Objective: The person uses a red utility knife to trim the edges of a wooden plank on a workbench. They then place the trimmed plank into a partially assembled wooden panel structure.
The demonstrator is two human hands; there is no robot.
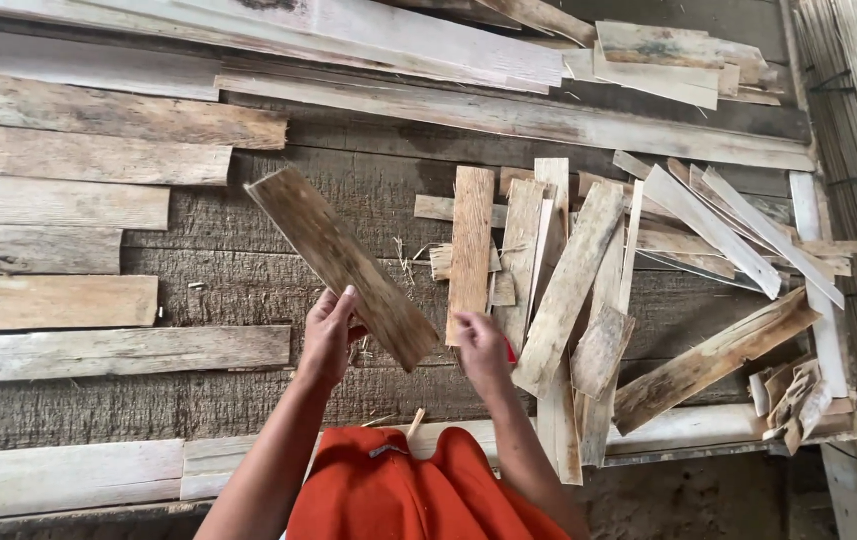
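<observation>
Workbench (249, 400), plank (341, 265) (grip half-hidden)

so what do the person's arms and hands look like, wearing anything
Both arms are bare from the elbow down, with no sleeves, gloves, watch or rings visible on the left hand or the right hand. Below them shows an orange-red garment with a small grey tag.
</observation>
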